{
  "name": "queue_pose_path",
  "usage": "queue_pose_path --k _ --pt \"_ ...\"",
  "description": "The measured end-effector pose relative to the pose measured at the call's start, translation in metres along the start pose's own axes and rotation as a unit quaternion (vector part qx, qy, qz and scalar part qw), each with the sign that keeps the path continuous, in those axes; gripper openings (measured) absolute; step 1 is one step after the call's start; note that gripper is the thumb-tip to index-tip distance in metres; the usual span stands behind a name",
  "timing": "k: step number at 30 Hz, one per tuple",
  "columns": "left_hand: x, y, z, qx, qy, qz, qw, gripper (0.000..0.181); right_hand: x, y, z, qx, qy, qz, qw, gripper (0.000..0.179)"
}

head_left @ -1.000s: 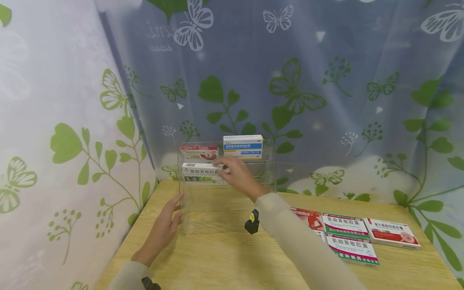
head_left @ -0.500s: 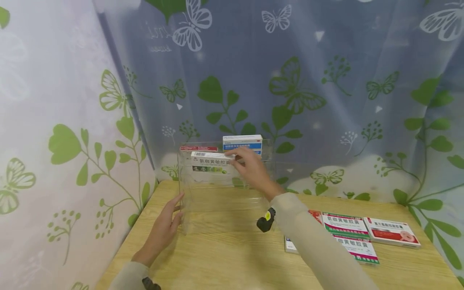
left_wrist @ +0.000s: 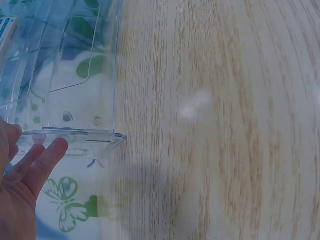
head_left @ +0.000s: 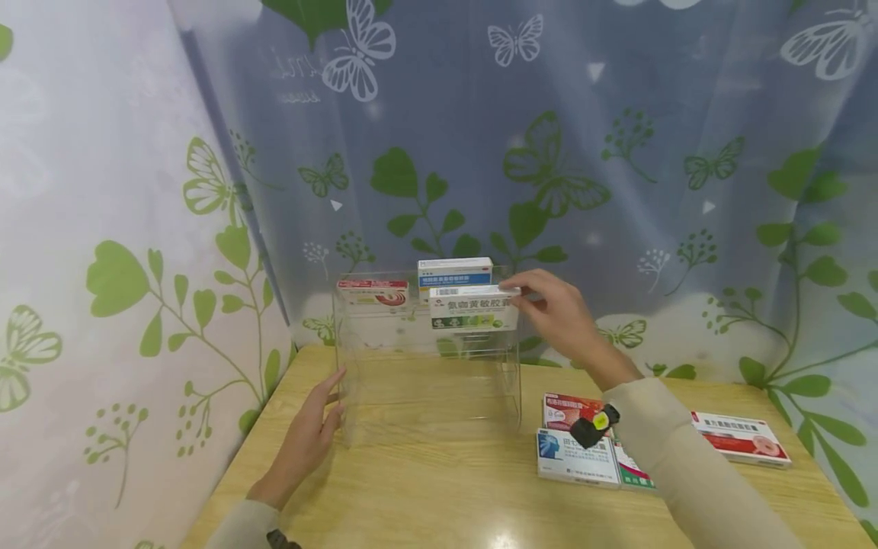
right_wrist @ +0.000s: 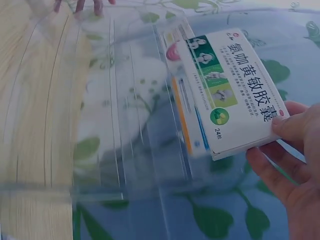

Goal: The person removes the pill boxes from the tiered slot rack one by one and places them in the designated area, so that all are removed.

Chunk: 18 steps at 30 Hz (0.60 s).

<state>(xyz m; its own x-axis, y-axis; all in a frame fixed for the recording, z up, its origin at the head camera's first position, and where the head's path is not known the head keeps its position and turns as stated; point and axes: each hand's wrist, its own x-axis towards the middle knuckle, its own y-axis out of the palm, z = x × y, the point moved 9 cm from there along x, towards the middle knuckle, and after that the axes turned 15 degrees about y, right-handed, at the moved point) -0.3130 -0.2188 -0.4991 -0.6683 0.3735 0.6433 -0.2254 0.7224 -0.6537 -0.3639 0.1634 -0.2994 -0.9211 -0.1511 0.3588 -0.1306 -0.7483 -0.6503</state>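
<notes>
My right hand (head_left: 561, 314) pinches the right end of a white and green medicine box (head_left: 473, 311). In the head view this box overlaps the upper part of a clear acrylic rack (head_left: 519, 381) and the lower part of a blue and white medicine box (head_left: 455, 273). A red and white medicine box (head_left: 373, 296) sits in the rack's upper tier, at the left. My left hand (head_left: 307, 438) touches the rack's left side with extended fingers (left_wrist: 47, 157). The right wrist view shows the held box's printed front, tilted, with the thumb on its face.
Right of the rack lie a red ibuprofen-style box (head_left: 565, 410), a white box with a blue head picture (head_left: 576, 457), a partly hidden green and white box (head_left: 632, 467) and another red and white box (head_left: 741, 438). A patterned curtain (head_left: 439, 99) hangs behind the wooden table (head_left: 411, 496).
My right hand has lifted the white and green box from the rack's left middle tier and carried it right, in front of the blue and white box. My left hand stays at the rack's side.
</notes>
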Motion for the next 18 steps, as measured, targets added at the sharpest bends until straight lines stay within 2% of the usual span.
queue_pose_path --k 8,13,18 --pt "0.000 0.000 0.000 -0.002 -0.003 0.000 1.0000 0.067 -0.038 -0.050 -0.043 -0.056 -0.005 -0.017 0.9983 0.027" --pt "0.002 0.000 -0.002 -0.004 -0.001 0.000 1.0000 0.066 -0.069 -0.082 -0.078 -0.085 0.023 -0.037 0.9954 0.027" --pt "0.001 -0.001 -0.003 -0.008 -0.006 0.001 0.9999 0.066 -0.097 -0.110 -0.117 -0.082 0.051 -0.047 0.9942 0.029"
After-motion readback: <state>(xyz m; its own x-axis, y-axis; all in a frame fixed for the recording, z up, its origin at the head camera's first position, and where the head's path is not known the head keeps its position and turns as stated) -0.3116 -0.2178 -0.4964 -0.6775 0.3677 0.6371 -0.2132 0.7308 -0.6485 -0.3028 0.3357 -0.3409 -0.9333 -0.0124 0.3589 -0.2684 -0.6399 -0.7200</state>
